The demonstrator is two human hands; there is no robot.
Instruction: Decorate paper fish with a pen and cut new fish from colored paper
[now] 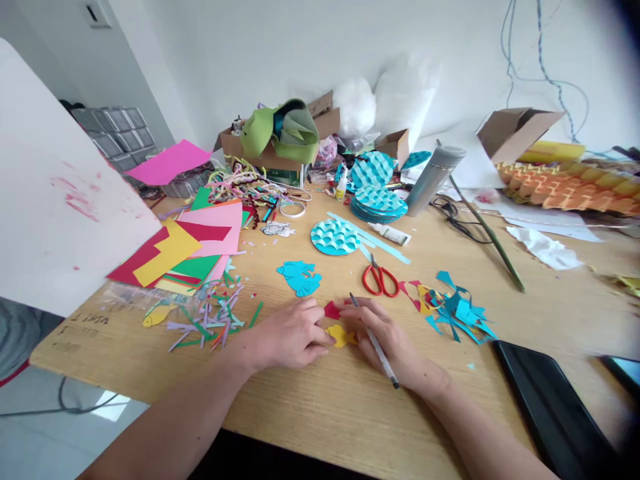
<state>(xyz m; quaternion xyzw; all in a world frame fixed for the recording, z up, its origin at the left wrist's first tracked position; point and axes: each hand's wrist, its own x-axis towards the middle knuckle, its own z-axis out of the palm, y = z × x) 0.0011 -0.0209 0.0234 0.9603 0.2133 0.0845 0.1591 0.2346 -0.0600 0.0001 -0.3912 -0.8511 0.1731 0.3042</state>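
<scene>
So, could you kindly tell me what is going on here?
A person's left hand and right hand are at a yellow paper fish and a red paper piece on the table. The right hand also holds a pen. Blue paper fish and red-handled scissors lie just beyond the hands.

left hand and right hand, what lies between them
In the head view, a red cutout and a yellow cutout lie there.

The head camera is facing forward and down across the table (300,400), viewing the left hand (295,335) and right hand (395,340) closely below centre and the wall (300,47) farther off up top.
</scene>
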